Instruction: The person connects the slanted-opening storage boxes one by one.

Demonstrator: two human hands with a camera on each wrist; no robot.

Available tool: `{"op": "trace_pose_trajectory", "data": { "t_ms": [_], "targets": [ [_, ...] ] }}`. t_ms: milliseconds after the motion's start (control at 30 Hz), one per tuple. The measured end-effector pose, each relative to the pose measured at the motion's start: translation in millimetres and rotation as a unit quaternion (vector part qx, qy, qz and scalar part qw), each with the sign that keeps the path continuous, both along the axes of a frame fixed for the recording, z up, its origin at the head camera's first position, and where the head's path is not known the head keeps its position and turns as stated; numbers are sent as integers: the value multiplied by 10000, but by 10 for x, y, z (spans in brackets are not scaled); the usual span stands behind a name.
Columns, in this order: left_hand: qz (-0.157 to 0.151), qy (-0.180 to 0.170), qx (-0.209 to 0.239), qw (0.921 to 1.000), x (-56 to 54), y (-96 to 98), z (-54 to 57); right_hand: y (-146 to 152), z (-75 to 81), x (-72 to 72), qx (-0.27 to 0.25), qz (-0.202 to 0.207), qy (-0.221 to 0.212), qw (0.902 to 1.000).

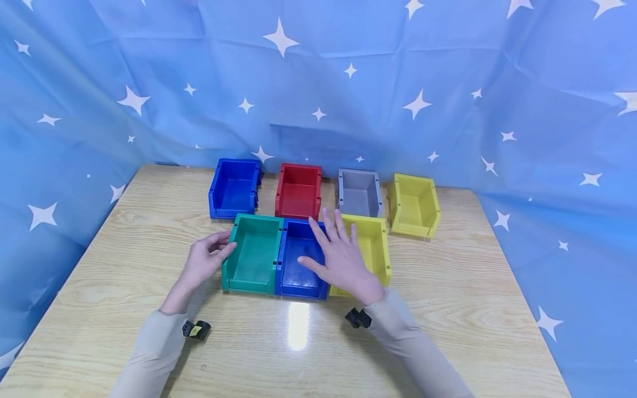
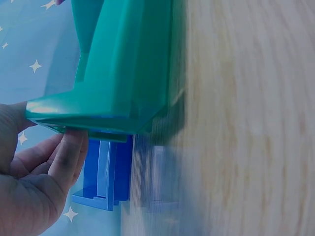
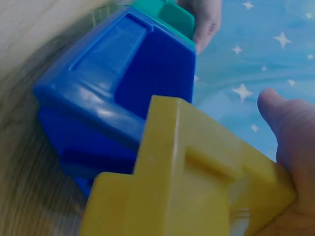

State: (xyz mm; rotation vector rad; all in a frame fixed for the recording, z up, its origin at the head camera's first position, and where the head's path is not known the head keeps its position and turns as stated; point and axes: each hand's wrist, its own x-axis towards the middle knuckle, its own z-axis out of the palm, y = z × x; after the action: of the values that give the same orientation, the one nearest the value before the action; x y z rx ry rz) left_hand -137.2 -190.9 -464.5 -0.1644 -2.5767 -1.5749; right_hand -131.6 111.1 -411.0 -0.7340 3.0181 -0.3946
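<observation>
Three plastic bins stand side by side: a green bin (image 1: 256,251), a blue bin (image 1: 301,273) and a yellow bin (image 1: 370,243). My left hand (image 1: 203,261) grips the left wall of the green bin, thumb over its rim and fingers outside, as the left wrist view also shows (image 2: 47,172). Over the seam between the blue and yellow bins, my right hand (image 1: 343,262) spreads its straight fingers. In the right wrist view its thumb (image 3: 273,105) points up, away from the yellow bin, and the palm lies against that bin's edge. Part of the yellow bin is hidden beneath this hand.
Behind stands a spaced row of bins: blue (image 1: 234,190), red (image 1: 298,193), grey (image 1: 359,193) and yellow (image 1: 415,207). The front bins sit close before them on the wooden table (image 1: 473,309). A blue star-patterned cloth (image 1: 318,83) hangs along the table's back and sides.
</observation>
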Motion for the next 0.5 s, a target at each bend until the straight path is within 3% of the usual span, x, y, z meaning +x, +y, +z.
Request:
{"op": "trace_pose_trajectory", "data": {
  "t_ms": [200,500],
  "targets": [
    [-35,142,-62,9999,-2,-19,-11,-27,-176,-29,298,175,55,9994],
    [-31,130,-76,9999,2,-12,-2,-12,-330,-39,8,266,202,9994]
  ]
}}
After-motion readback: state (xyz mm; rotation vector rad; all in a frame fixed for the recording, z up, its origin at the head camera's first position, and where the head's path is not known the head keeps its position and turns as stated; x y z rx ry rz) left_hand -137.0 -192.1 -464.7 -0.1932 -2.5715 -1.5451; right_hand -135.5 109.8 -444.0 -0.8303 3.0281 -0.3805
